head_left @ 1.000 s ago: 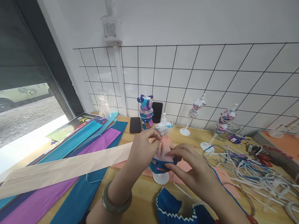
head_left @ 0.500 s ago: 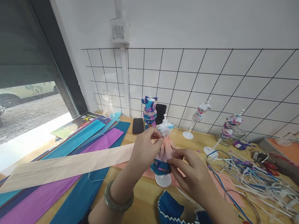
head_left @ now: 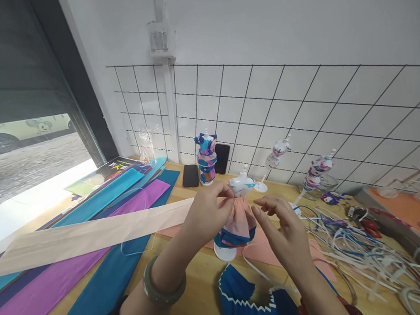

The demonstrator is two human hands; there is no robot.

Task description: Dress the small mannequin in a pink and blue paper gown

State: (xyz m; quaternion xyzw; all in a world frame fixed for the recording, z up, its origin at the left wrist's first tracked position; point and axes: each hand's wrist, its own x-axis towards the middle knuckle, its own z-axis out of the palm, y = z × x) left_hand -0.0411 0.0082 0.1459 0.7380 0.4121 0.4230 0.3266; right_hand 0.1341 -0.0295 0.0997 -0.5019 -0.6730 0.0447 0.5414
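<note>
A small white dress-form mannequin (head_left: 241, 184) stands in front of me, its top tilted to the right. Gathered pink fabric (head_left: 241, 217) hangs from its waist over a dark blue skirt layer (head_left: 230, 238), above the round white base (head_left: 225, 254). My left hand (head_left: 208, 210), with a bangle on the wrist, pinches the pink fabric at the waist. To the right of the skirt is my right hand (head_left: 288, 226), fingers apart and holding nothing; whether a fingertip touches the cloth I cannot tell. Blue fabric with white zigzag trim (head_left: 237, 294) lies closer to me.
Long cloth strips, cream (head_left: 89, 240), purple (head_left: 60, 283) and teal (head_left: 107, 284), cover the left side. A decorated mannequin (head_left: 206, 157) and a phone (head_left: 190, 175) are at the back. Tangled cords (head_left: 357, 257) spread at right, near an orange-lined tray (head_left: 404, 211).
My right hand has come off the skirt's lower edge and moved right, its fingers opening. The mannequin now leans to the right, and the pink fabric hangs wider. My left hand still pinches the waist.
</note>
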